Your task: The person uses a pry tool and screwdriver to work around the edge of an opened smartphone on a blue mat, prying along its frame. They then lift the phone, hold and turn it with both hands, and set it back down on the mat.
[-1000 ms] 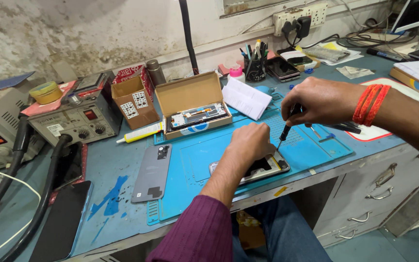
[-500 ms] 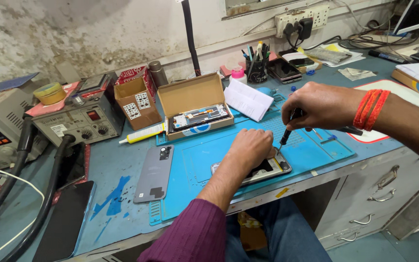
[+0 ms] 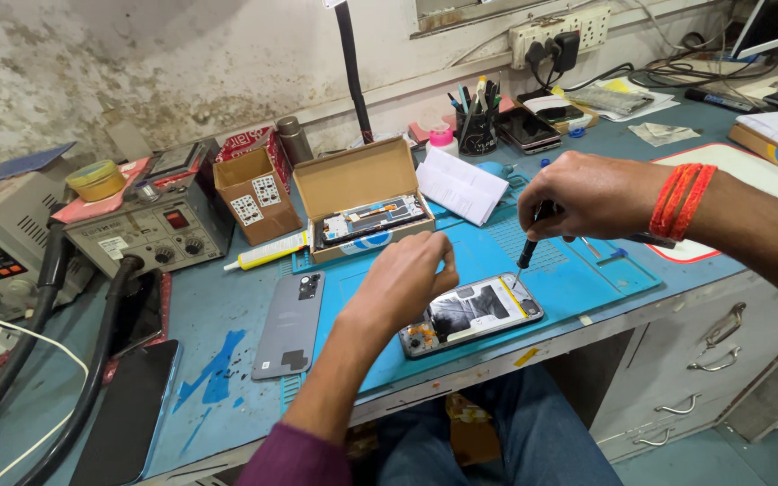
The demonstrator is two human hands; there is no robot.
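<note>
An opened phone (image 3: 472, 313) with its back removed lies on the blue work mat (image 3: 578, 270) near the bench's front edge. My right hand (image 3: 596, 193), with red threads on the wrist, grips a small black screwdriver (image 3: 528, 250) whose tip points down at the phone's right end. My left hand (image 3: 402, 283) hovers over the phone's left part with fingers curled loosely, holding nothing; I cannot tell whether it touches the phone. The phone's grey back cover (image 3: 290, 324) lies flat to the left.
An open cardboard box (image 3: 362, 193) with a phone part stands behind the mat, beside a smaller box (image 3: 254, 193). A soldering station (image 3: 150, 229) with black hoses sits left. A pen cup (image 3: 477, 126), spare phones and white papers lie at the back. A dark phone (image 3: 132, 414) lies front left.
My left hand has lifted off the phone's left end, uncovering more of it. My right hand with the screwdriver has stayed over the phone's right end.
</note>
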